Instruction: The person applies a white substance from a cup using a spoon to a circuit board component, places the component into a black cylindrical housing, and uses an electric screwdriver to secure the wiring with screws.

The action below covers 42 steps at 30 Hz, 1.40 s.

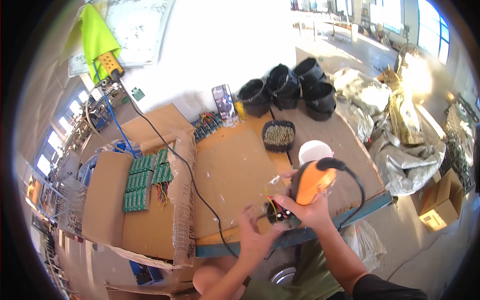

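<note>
We see bright daylight pouring in from the windows (430,25) at upper right, burning the white wall (215,45) and the foil sheets (415,75) to glare. The fisheye bends straight edges toward a black rim (heavily vignetted). The left margin looks soft, perhaps blurred.

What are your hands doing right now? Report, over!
Right hand shut on orange power tool. Left hand steadying small black part with coloured wires at bench edge. Tool's black cord loops beside right hand; nothing blocking.
</note>
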Tool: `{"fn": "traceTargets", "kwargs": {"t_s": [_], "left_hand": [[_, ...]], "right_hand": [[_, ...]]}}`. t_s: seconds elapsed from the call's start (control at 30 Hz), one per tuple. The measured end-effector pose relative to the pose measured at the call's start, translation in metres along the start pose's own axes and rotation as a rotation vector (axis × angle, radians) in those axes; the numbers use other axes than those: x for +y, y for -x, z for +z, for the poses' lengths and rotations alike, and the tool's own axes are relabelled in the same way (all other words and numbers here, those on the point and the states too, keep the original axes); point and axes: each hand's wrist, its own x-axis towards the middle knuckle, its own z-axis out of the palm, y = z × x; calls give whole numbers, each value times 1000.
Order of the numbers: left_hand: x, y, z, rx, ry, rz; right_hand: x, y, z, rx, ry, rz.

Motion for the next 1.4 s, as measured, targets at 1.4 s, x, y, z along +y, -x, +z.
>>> {"fn": "traceTargets", "kwargs": {"t_s": [1.4], "left_hand": [[2, -13, 0, -333, 667, -391]], "right_hand": [[-72, 12, -9, 169, -299, -301]]}}
